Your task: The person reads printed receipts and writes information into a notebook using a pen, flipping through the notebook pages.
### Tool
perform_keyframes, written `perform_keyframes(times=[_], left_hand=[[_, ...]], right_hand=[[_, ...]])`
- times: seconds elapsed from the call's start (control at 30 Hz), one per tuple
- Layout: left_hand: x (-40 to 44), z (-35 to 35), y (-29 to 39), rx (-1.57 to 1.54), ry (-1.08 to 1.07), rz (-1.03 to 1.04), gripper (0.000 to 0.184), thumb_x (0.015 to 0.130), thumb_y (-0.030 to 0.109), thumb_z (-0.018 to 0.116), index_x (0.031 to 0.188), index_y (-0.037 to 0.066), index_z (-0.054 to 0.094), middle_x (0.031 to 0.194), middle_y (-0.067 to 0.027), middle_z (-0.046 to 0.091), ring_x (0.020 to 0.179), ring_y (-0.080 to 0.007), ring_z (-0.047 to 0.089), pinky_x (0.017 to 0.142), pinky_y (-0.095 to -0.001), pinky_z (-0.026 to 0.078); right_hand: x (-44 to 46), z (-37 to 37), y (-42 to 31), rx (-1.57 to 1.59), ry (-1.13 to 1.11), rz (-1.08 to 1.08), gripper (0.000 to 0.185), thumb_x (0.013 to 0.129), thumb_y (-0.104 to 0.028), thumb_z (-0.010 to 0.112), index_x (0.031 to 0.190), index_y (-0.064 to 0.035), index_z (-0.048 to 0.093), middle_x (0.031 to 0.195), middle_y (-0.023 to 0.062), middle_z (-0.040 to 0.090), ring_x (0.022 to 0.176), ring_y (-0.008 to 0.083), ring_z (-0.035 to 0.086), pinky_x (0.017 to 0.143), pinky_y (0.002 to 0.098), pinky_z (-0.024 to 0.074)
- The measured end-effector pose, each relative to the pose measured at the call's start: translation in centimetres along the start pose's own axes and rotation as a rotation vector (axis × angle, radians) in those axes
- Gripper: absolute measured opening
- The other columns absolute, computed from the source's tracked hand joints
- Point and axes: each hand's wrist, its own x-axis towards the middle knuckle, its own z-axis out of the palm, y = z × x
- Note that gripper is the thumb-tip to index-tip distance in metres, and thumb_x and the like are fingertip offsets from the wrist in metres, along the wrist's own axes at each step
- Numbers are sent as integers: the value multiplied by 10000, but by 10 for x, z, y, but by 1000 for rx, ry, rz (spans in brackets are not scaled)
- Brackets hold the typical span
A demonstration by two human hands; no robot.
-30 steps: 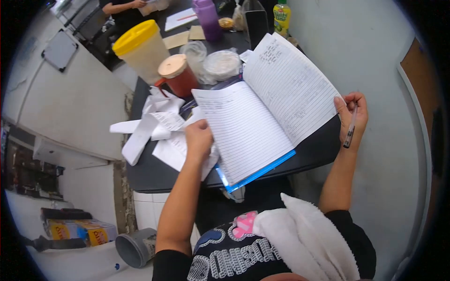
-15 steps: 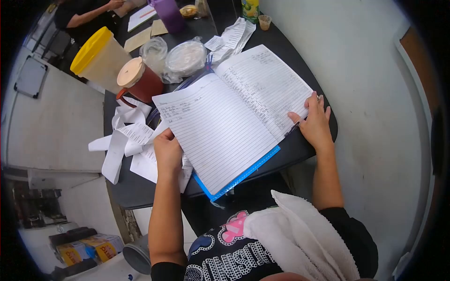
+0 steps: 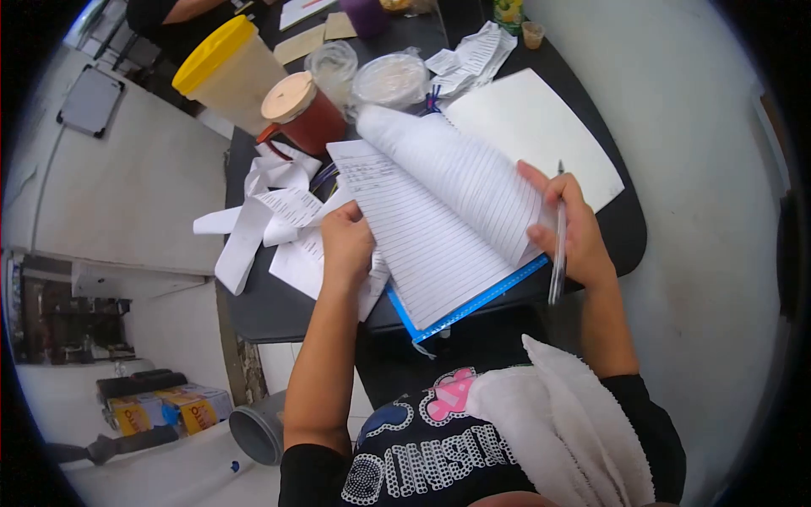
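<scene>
Our left hand (image 3: 347, 247) grips the notebook (image 3: 427, 262) by its left edge; our right hand (image 3: 584, 241), closed around a pen (image 3: 557, 264), touches the raised pages (image 3: 473, 173). Between our hands, the turn seems half done: pages lifted, not yet flat, the left page (image 3: 380, 194) written only near its top.

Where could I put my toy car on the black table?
Bare black table shows between the right hand and the wall, and in a thin strip between the white page and the wall. The left is crowded: paper slips, red pitcher, yellow-lidded tub.
</scene>
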Motion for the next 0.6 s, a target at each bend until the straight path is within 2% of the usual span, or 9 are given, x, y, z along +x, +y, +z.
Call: perform_keyframes(times=[0.03, 0.13, 0.17, 0.27, 0.3, 0.4, 0.43, 0.53, 0.6], left_hand=[[-1, 1, 2, -18, -5, -8, 166, 771, 38, 617, 890, -78, 622, 819, -97, 646, 662, -117, 594, 614, -215, 473], [-2, 2, 5, -62, -12, -34, 174, 757, 10, 620, 896, -93, 613, 834, -116, 645, 675, -127, 602, 612, -223, 479], [-2, 3, 5, -76, -7, -36, 178, 751, 5, 624, 897, -96, 612, 835, -119, 645, 677, -129, 604, 611, -224, 480], [-5, 4, 10, -17, 8, -46, 196, 734, -7, 632, 903, -104, 608, 838, -125, 646, 685, -136, 609, 612, -228, 483], [-5, 5, 12, 17, 12, -50, 202, 729, -10, 635, 905, -106, 607, 840, -127, 646, 688, -138, 610, 612, -229, 485], [-3, 3, 10, 9, 3, -67, 217, 724, -3, 644, 912, -104, 608, 839, -123, 647, 689, -139, 609, 618, -230, 485], [-4, 4, 11, 0, -5, -62, 217, 724, -1, 646, 912, -102, 609, 839, -122, 647, 690, -138, 609, 619, -230, 485], [-5, 4, 12, -15, -19, -44, 220, 725, 6, 651, 915, -96, 611, 839, -119, 647, 694, -136, 609, 624, -230, 485], [-4, 2, 10, 3, -28, -43, 222, 726, 8, 653, 920, -92, 612, 840, -119, 647, 697, -135, 609, 630, -231, 486]], right_hand=[[0, 4, -4, 85, -60, -37, 406, 786, -323, 642, 888, -68, 342, 1210, 254, 487, 1093, 342, 508, 889, 331, 386], [-1, 21, -13, 569, -119, -67, 408, 771, -307, 660, 877, -64, 350, 1205, 240, 497, 1108, 350, 497, 909, 342, 380], [1, 18, -13, 488, -118, -103, 396, 753, -268, 679, 883, -50, 375, 1215, 238, 487, 1123, 374, 481, 925, 347, 378], [10, 12, -17, -1, -21, -96, 358, 750, -220, 679, 879, -37, 399, 1219, 230, 484, 1134, 363, 471, 911, 343, 389], [11, 11, -17, -87, 50, -69, 372, 732, -165, 687, 964, -6, 443, 1097, 178, 542, 1045, 337, 512, 906, 342, 378], [5, -3, -6, -400, 150, 261, 456, 722, -141, 690, 1081, 9, 450, 934, 129, 530, 904, 312, 514, 877, 361, 370], [1, -8, 8, -477, 195, 327, 569, 717, -139, 695, 1190, 10, 415, 832, 109, 480, 812, 294, 490, 846, 377, 363], [-8, -15, 20, -542, 207, 289, 586, 711, -125, 699, 1202, 14, 411, 840, 104, 478, 823, 289, 494, 831, 369, 379], [-8, -7, 12, -381, 138, 182, 600, 701, -97, 702, 1211, 23, 411, 838, 108, 474, 836, 282, 503, 861, 340, 390]])
